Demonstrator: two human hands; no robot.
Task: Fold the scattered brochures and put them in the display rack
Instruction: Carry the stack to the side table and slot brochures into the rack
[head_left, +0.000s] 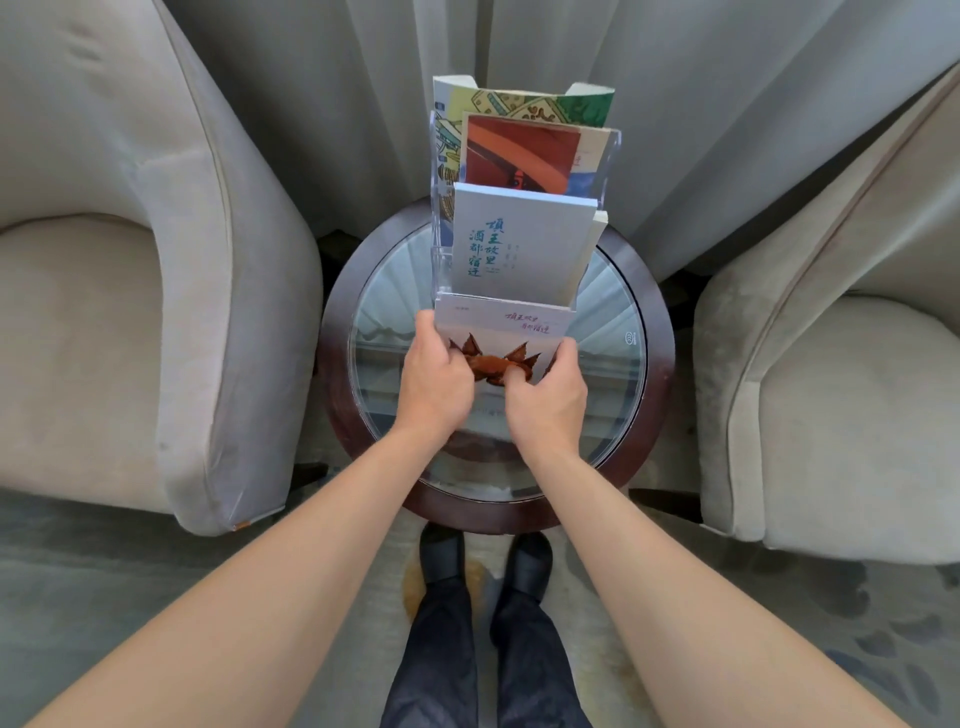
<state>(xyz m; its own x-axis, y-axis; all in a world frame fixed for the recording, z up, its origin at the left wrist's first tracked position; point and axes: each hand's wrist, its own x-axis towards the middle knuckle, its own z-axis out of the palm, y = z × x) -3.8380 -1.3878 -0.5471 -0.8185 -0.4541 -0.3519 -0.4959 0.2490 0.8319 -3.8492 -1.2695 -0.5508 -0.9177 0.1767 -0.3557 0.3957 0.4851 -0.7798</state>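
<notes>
A clear tiered display rack (608, 171) stands at the back of a round glass table (613, 332). Its upper tiers hold a green illustrated brochure (545, 104), a red-orange one (519, 150) and a pale blue one with teal lettering (519, 244). A white brochure with brown leaf shapes (498, 327) sits at the rack's lowest front tier. My left hand (434, 379) grips its left edge and my right hand (545, 395) grips its lower right part. The brochure's bottom edge is hidden behind my fingers.
A beige armchair (130, 270) flanks the table on the left and another armchair (831, 374) on the right. Grey curtains (727, 104) hang right behind the rack. My dark shoes (483, 561) stand on the patterned carpet at the table's front rim.
</notes>
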